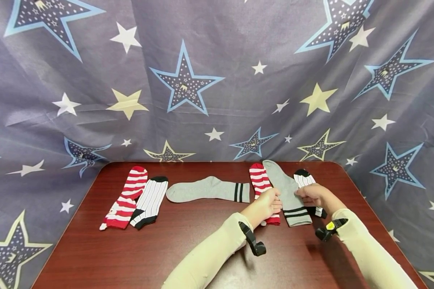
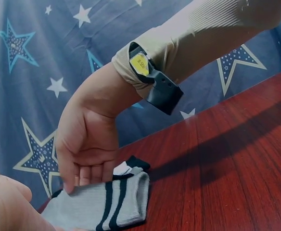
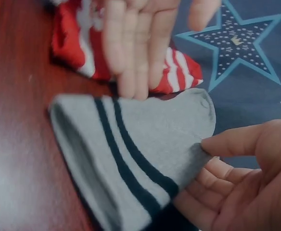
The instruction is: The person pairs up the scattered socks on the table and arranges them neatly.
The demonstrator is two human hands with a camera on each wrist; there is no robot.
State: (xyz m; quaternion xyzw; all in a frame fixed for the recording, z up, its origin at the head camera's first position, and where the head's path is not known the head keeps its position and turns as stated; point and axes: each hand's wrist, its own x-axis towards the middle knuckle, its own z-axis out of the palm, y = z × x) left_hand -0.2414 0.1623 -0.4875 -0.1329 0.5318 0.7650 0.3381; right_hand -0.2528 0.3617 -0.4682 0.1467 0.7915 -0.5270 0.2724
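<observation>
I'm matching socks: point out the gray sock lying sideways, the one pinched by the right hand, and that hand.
Sideways gray sock [image 1: 207,190], head view: near the heel.
Pinched gray sock [image 3: 157,127], right wrist view: plain fabric beside the stripes.
Right hand [image 3: 254,190], right wrist view: palm.

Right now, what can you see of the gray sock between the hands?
The gray sock looks like soft knit, with two dark bands near its open cuff. It slants across the table, toe toward the back edge, cuff toward the person, between a red striped sock and a black-and-white sock. The right hand pinches its side; whether the left hand touches it, I cannot tell.
</observation>
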